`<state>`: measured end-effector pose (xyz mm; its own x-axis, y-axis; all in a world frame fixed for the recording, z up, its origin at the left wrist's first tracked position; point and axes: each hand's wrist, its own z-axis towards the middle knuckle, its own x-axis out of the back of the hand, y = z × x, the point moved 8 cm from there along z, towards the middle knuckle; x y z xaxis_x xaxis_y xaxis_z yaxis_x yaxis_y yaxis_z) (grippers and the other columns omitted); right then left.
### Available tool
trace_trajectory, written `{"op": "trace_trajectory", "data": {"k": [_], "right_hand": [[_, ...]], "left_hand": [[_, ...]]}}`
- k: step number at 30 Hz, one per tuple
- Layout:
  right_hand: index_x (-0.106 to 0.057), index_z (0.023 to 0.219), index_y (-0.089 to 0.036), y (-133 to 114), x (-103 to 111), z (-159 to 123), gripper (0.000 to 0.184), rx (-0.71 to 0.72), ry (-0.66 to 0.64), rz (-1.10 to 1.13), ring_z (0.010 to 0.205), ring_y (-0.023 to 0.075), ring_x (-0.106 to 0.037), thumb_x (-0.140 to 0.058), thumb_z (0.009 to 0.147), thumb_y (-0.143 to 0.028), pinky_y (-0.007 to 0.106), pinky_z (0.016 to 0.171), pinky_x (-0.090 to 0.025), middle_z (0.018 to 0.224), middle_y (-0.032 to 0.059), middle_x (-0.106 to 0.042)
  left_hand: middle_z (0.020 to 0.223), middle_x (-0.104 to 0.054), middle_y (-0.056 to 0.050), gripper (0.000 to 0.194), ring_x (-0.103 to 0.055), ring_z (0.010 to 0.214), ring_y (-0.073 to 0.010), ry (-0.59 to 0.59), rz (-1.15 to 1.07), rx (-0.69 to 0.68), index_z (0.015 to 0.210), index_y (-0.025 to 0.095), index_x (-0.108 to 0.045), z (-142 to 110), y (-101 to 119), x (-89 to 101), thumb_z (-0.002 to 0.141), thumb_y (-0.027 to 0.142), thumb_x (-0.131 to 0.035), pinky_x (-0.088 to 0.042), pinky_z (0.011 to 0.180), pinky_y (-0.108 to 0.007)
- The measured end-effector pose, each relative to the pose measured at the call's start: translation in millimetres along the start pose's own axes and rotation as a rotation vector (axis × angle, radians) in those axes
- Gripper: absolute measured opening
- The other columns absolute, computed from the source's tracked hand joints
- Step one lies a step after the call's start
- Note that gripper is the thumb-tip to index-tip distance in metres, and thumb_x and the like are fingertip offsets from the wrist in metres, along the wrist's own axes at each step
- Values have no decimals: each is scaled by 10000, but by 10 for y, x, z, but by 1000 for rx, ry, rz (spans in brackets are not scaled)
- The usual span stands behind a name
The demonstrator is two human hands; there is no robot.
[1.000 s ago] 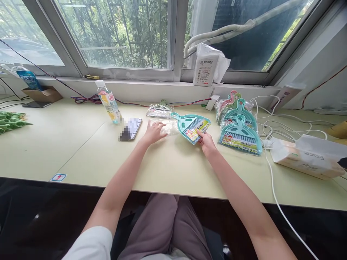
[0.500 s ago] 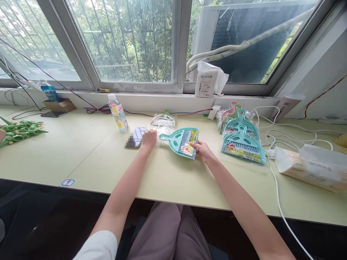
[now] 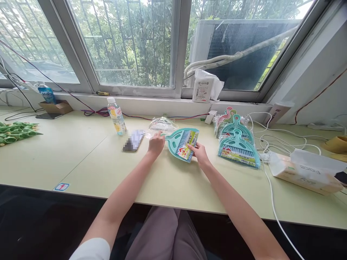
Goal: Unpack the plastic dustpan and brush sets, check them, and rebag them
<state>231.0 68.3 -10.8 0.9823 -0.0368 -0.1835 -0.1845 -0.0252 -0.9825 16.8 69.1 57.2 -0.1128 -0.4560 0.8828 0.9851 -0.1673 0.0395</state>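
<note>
A teal dustpan is at the centre of the frame, its handle pointing left and its wide edge to the right, with a blue-bristled brush and a printed card lying across it. The left hand has its fingers closed around the end of the handle; the right hand pinches the wide edge by the card, thumb on top. Whether a clear bag covers this dustpan is hard to tell.

Crumpled clear plastic lies just beyond the left hand, and a phone sits to the left of it. At centre right of the frame, more wrapped dustpans stand in an overlapping row on the tabletop.

The step in hand looks like turning or squaring up the dustpan between two grips. The next move probably calls for keeping card and brush pressed flat against it.
</note>
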Motion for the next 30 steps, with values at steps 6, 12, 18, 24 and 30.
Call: {"op": "trace_trajectory", "data": {"k": [6, 12, 18, 24, 30], "right_hand": [[-646, 889, -178, -60, -99, -175, 202, -57, 49, -12, 671, 183, -687, -713, 715, -256, 284, 552, -562, 870, 54, -723], [-618, 894, -192, 21, 64, -135, 232, -90, 180, 120, 690, 181, -687, -721, 704, -277, 287, 590, -567, 863, 46, -724], [-619, 944, -203, 77, 9, -61, 366, -69, 98, 192, 755, 186, -686, -774, 643, -343, 284, 628, -561, 935, 41, -715], [-626, 942, -192, -33, -34, -44, 474, 16, 43, 170, 816, 211, -679, -809, 576, -431, 317, 665, -558, 979, 60, -705], [-641, 957, -181, -127, -192, -95, 506, 92, -60, 40, 864, 231, -662, -797, 574, -473, 323, 653, -529, 987, 73, -706]], "left_hand": [[1294, -557, -124, 353, -597, 998, -284, 7, -44, -54, 1043, 164, -664, -27, 97, -21, 941, 221, -331, -487, 722, -377], [1507, -342, -61, 324, -600, 1082, -265, 103, -211, -37, 1073, 222, -655, -62, 154, 117, 944, 245, -359, -515, 679, -337], [1455, -428, -27, 273, -595, 1117, -203, 261, -358, -241, 1062, 260, -663, -148, 372, 208, 937, 253, -420, -542, 667, -286], [1427, -455, -12, 250, -491, 1240, -221, 411, -376, -211, 1074, 303, -675, -150, 316, 298, 917, 289, -481, -473, 974, -426], [1365, -517, -26, 247, -498, 1223, -205, 513, -391, -142, 1065, 286, -679, -165, 243, 412, 917, 269, -482, -190, 1164, -506]]}}
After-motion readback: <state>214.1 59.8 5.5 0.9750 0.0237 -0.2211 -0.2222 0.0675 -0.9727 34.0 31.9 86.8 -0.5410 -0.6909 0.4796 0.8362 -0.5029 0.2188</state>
